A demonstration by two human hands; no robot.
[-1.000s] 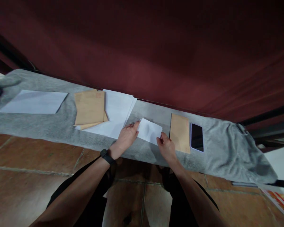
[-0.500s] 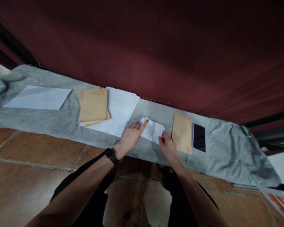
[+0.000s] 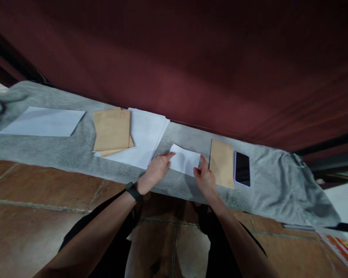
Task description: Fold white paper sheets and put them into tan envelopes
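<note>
Head view: envelopes [image 3: 112, 131], contents hidden, lie near the cloth's [image 3: 271, 173] back edge, red backdrop [image 3: 174, 77] beyond; left hand [image 3: 159, 169] and right hand [image 3: 205, 177] pinch paper [image 3: 185, 159].

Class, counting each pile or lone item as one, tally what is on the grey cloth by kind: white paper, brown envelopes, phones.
White paper: 3 (left sheet, central pile, small piece)
Brown envelopes: 2 (envelope pile, lone envelope)
Phone: 1
Total: 6

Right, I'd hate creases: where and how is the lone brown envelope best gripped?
Pinch the brown envelope by its near short edge, probably, coming from the person's side: it lies flat, with the phone close on its right and the right hand by its left.
</note>
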